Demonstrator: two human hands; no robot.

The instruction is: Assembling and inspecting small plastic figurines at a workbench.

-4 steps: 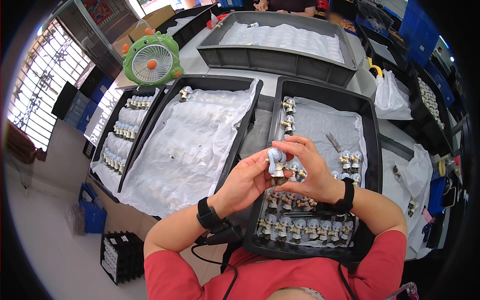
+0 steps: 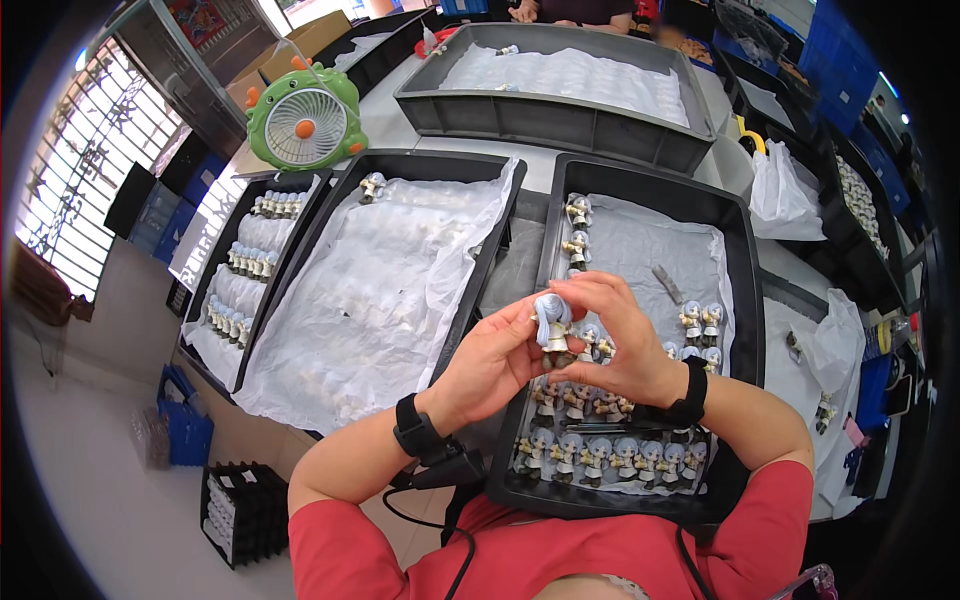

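Fingers (image 2: 520, 325) of our left hand (image 2: 490, 365) and of our right hand (image 2: 620, 345) pinch one small figurine (image 2: 552, 325) between them, thumbs and fingertips pressed against it from both sides. We hold it up just above the near black tray (image 2: 745, 300), roughly over that tray's left half. It has a rounded pale blue-grey head, large for its size, and a short white and dark body below (the finer detail is too small for us to tell). Our right index finger arches over its head, while our left thumb lies against its side.

Under our hands, the near black tray is lined with grey paper and carries more figurines of the same kind (image 2: 600, 455), standing in rows along the edge closest to us, with a few more at the right side and at the far left corner. A small grey tool (image 2: 668, 284) lies on the paper beyond our right hand. Each of our wrists wears a black band.

To our left sits a second black tray (image 2: 505, 230) covered with crumpled white paper (image 2: 380, 290), and further left a narrow tray with figurines in rows (image 2: 245, 265). Beyond these trays on the desk (image 2: 385, 120) stands a green fan (image 2: 302, 122) with orange trim, and a deep grey bin (image 2: 560, 115) lined with white wrap sits at the far side. A white plastic bag (image 2: 782, 195) rests to the right of the trays.
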